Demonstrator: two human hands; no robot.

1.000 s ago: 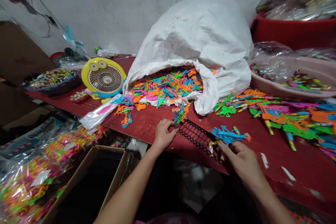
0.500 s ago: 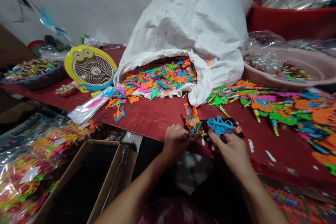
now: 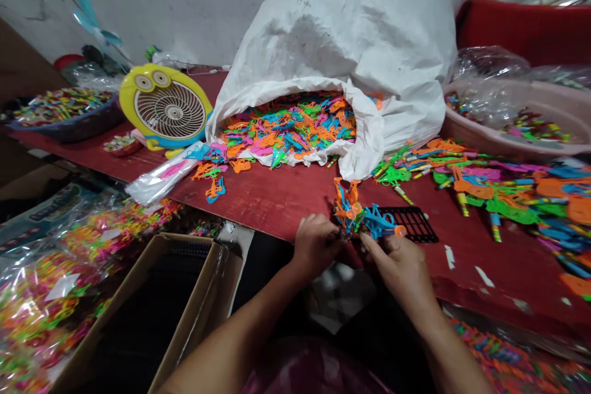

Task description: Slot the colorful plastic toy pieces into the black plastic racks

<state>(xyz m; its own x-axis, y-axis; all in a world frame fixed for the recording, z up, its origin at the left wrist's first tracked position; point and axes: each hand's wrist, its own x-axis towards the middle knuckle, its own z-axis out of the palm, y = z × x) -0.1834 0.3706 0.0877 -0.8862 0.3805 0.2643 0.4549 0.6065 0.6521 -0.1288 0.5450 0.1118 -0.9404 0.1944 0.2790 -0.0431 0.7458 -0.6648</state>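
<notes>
In the head view, the rack [image 3: 418,225] lies on the table [image 3: 258,203]. At its left end, beside upright orange toys [image 3: 344,197], the left hand [image 3: 316,242] curls, its grip hidden. Over the rack, the right hand [image 3: 399,265] pinches a blue toy [image 3: 378,221]. The sack [image 3: 341,31] stands behind the rack.

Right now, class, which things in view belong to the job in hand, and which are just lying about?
Likely in the job:
blue plastic toy, in the right hand
black grid rack
orange toys by the left hand
multicoloured plastic pieces in the white sack

Seemingly just lying about:
yellow-and-blue cartoon fan
white scraps
</notes>
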